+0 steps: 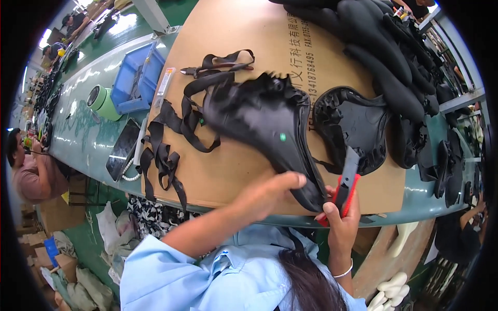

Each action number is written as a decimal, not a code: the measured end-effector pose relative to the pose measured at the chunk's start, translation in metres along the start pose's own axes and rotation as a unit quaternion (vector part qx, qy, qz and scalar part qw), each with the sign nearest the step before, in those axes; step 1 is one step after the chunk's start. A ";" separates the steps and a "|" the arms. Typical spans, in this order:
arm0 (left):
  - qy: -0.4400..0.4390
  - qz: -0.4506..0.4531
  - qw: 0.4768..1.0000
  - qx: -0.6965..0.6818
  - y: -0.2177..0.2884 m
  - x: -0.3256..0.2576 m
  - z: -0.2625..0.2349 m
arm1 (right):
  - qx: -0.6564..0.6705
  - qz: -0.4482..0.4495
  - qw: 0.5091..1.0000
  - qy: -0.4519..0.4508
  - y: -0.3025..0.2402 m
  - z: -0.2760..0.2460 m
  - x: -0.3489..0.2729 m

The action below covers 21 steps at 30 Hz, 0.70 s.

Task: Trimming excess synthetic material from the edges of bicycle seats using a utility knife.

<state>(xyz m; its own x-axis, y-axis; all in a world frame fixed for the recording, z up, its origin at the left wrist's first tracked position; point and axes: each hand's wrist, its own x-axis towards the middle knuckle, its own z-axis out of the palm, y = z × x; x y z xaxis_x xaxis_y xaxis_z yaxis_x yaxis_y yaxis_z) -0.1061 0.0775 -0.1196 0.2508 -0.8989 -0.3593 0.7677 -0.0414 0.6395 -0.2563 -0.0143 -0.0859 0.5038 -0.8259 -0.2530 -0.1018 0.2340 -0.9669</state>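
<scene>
A black bicycle saddle [259, 124] with a loose, ruffled cover edge and a small green dot lies in front of me, its narrow nose pointing toward me. My left hand [277, 191] is closed on the side of the nose, thumb on top, the other fingers largely hidden. At the nose tip, my right hand [342, 223] grips a red utility knife [347, 185], its wide grey blade pointing up and away. The right fingertips come close to the saddle tip; I cannot tell whether they touch it. Another black saddle [358, 132], gathered edge showing, rests to the right.
Cardboard [228, 171] covers the table. Black straps [168, 155] and pliers [188, 71] lie left, near a blue bin [136, 78], a green container [104, 101] and a phone [123, 150]. Black saddles [373, 41] are piled at right. Other people work farther off.
</scene>
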 end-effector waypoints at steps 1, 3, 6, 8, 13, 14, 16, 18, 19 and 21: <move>0.027 -0.044 0.999 -0.013 -0.005 -0.009 0.006 | -0.038 0.000 0.999 -0.020 0.001 -0.006 0.000; 0.050 -0.097 0.994 -0.032 0.001 -0.017 0.013 | -0.077 0.015 0.996 -0.035 0.002 -0.015 0.001; -0.039 -0.303 0.911 0.277 0.021 -0.023 0.022 | -0.116 0.018 0.992 -0.043 0.005 -0.030 0.002; -0.015 0.287 0.733 0.617 0.014 -0.036 0.031 | -0.141 0.027 0.987 -0.068 0.011 -0.035 0.000; 0.221 0.329 0.560 0.727 0.026 0.011 0.021 | -0.189 0.007 0.982 -0.008 0.005 -0.032 -0.001; 0.240 0.311 0.567 0.724 0.022 0.017 0.021 | -0.189 -0.020 0.982 0.003 0.000 -0.030 0.000; 0.256 0.293 0.574 0.720 0.020 0.020 0.021 | -0.217 -0.014 0.976 -0.010 -0.001 -0.030 0.002; 0.270 0.214 0.702 0.624 0.025 0.018 0.025 | -0.311 -0.168 0.934 -0.049 0.005 -0.033 0.009; 0.272 0.211 0.702 0.623 0.026 0.017 0.024 | -0.311 -0.166 0.934 -0.051 0.003 -0.032 0.012; 0.268 0.205 0.754 0.564 0.029 0.013 0.023 | -0.360 -0.308 0.875 -0.102 -0.004 -0.028 0.021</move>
<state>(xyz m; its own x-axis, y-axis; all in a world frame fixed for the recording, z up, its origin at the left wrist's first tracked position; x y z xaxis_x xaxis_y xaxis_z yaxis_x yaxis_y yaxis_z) -0.0937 0.0548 -0.0903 0.7643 -0.6449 -0.0044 -0.3535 -0.4247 0.8335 -0.2698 -0.0470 -0.0883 0.7880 -0.5564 0.2637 -0.2340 -0.6667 -0.7077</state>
